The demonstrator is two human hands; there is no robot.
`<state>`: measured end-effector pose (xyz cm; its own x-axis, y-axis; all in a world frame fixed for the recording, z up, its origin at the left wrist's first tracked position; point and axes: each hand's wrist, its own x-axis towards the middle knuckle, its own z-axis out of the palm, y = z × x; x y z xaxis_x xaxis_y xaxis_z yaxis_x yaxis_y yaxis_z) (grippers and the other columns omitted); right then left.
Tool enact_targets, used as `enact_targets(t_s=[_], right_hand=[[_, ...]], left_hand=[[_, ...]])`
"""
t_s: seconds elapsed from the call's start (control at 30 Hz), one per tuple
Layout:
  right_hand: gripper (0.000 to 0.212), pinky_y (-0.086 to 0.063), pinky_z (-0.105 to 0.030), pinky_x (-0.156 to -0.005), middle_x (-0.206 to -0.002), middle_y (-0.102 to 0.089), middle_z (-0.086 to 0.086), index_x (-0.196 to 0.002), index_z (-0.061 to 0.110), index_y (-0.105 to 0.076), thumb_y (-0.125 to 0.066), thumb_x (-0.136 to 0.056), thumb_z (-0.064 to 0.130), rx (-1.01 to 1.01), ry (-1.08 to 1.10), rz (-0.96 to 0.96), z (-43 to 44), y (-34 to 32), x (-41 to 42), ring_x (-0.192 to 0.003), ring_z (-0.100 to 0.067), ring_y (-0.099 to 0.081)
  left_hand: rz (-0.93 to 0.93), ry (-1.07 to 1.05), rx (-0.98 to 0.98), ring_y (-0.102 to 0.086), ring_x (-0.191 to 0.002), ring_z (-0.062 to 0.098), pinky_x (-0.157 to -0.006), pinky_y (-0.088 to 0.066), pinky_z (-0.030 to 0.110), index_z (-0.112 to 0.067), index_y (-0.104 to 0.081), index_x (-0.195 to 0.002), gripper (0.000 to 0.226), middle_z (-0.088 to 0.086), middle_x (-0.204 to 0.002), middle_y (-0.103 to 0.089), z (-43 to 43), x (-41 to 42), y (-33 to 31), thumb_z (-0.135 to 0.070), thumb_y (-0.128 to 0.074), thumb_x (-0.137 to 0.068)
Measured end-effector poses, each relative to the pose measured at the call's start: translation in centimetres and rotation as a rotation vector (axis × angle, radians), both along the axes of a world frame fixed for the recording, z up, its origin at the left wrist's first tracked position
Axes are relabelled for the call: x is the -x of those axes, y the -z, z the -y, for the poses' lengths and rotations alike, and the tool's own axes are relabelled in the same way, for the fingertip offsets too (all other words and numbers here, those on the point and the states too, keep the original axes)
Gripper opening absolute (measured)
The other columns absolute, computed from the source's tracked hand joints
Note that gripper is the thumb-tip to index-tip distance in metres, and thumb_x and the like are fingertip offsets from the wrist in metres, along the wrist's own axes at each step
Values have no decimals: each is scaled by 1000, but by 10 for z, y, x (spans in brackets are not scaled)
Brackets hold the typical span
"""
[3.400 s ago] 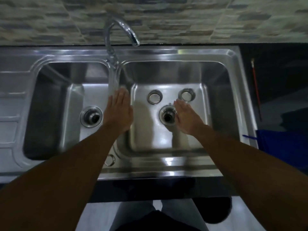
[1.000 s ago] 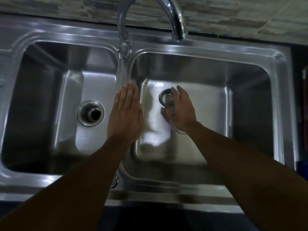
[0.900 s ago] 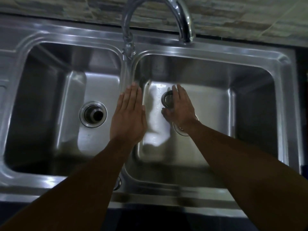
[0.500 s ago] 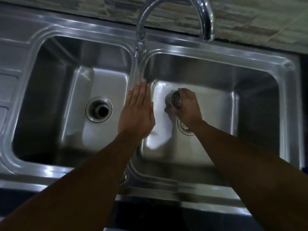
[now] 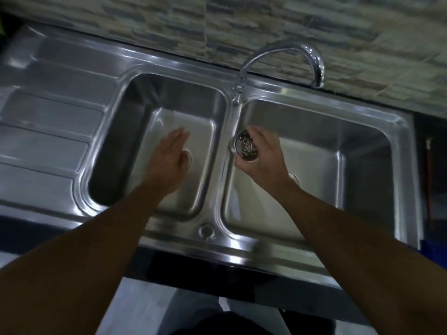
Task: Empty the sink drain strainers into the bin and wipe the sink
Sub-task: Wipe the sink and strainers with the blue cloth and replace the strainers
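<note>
A: How far along is this?

B: Early, I'd say. The right hand (image 5: 266,163) grips one strainer (image 5: 244,147), fingers and thumb curled round its rim. It holds the strainer above the right basin (image 5: 350,141), close to the divider, with the perforated bottom turned up toward the camera.

A: So it's out of its drain?

B: Yes, the right drain (image 5: 294,178) peeks out beside the wrist.

A: And the left hand (image 5: 169,160)?

B: It hovers flat over the left basin (image 5: 116,146), fingers straight and close together, holding nothing. It hides most of the left drain (image 5: 189,157), so I cannot tell whether a strainer sits there.

A: What's left?

B: Nearly everything, by my reckoning. No bin is in view, so the tipping out looks not yet done, and the sink (image 5: 242,247) has yet to be wiped
</note>
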<state>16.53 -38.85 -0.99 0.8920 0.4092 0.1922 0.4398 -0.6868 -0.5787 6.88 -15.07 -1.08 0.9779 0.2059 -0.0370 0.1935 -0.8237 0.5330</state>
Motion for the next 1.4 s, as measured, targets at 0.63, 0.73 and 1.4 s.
enact_targets(t_s=[0.63, 0.73, 1.4], right_hand=[[77, -33, -35, -120, -153, -44, -4, -148, 13, -44, -79, -81, 26, 207, -345, -283, -172, 65, 12, -143, -20, -36], [79, -33, -37, -120, -155, -42, -2, -150, 15, -42, -79, -80, 23, 268, -339, -340, -182, 87, 9, -145, -19, -34], [86, -28, -35, -123, -167, -21, 4, -157, 20, -30, -77, -86, 24, 417, -424, -395, -199, 150, 15, -156, -14, -12]], left_hand=[[-11, -66, -338, -12, -156, 26, -128, -13, 43, -6, -22, -158, 61, 14, -166, -19, -168, 64, 44, -37, -24, -106], [42, -75, -347, -16, -156, 25, -127, -16, 43, -6, -27, -157, 57, 13, -165, -24, -168, 64, 49, -34, -25, -108], [58, -72, -352, -15, -156, 25, -126, -20, 47, -5, -25, -158, 57, 14, -166, -22, -168, 65, 52, -33, -25, -108]])
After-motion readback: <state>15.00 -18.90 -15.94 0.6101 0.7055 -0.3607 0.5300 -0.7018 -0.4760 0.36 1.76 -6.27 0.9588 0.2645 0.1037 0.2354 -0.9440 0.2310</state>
